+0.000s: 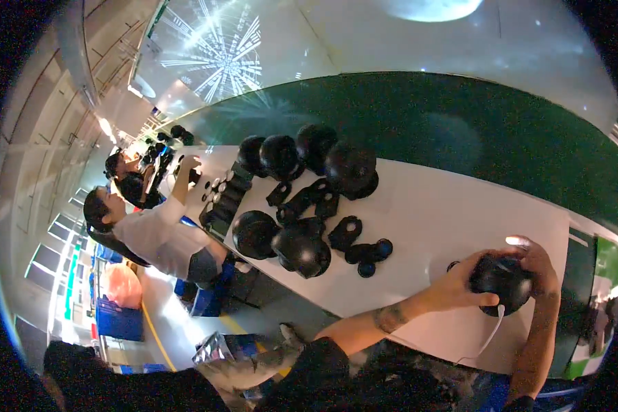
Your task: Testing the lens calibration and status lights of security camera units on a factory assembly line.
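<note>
At the right end of the white table [419, 240], a glossy black ball [501, 280] is held between both my hands. My left hand [465, 283] grips it from the left, the thumb along its near side. The fingers of my right hand [544, 269] curve round its far right side. A white cable [489, 336] runs from the ball's near underside down toward the table edge. Bright white light [518, 241] shows at the ball's far side, by my right fingers. A small dark piece [453, 266] partly shows beside my left hand.
Several black balls [350, 165] stand at the table's far middle, with two more [302, 248] at its near edge. Between them lie black housings [345, 232] and small round black parts [368, 255]. Farther left, a co-worker [161, 230] reaches over a black tray [228, 200]. A green surface [419, 110] borders the far side.
</note>
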`<state>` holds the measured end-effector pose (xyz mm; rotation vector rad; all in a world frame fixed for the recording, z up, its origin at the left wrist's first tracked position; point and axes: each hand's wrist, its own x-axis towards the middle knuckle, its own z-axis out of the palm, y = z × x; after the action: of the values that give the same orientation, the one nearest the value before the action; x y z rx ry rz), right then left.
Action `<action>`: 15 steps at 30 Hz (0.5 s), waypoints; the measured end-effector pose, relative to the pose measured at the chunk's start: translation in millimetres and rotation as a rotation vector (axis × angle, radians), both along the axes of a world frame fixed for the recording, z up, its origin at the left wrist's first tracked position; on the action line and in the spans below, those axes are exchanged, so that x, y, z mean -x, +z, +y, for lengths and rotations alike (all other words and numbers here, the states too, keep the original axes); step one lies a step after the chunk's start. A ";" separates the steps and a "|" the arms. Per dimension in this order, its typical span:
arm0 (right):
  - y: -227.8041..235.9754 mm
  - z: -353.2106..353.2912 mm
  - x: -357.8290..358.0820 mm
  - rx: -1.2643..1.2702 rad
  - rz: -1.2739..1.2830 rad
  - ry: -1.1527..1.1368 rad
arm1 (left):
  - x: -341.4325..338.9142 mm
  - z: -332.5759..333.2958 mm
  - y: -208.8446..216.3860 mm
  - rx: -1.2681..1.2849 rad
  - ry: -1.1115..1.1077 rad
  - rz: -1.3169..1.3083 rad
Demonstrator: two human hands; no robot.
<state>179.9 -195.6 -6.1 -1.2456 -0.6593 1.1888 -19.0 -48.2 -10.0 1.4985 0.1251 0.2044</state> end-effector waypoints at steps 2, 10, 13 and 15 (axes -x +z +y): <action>-12.8 -6.8 -10.9 -0.002 0.012 0.017 | -4.3 -0.7 9.5 0.067 -0.048 -0.038; -11.8 -1.9 -7.0 -0.023 0.036 0.029 | -1.3 -1.3 -12.7 -0.040 0.014 -0.011; -2.8 1.5 2.2 -0.094 0.107 -0.027 | -2.5 0.4 -20.3 -0.009 0.006 -0.025; -19.5 -3.6 -7.4 0.002 -0.021 -0.006 | -0.2 -2.2 -23.4 0.076 -0.038 -0.053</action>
<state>187.4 -199.2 -25.6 -1.2622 -0.6703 1.1731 -18.8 -50.5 -33.5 1.4175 0.0614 0.2061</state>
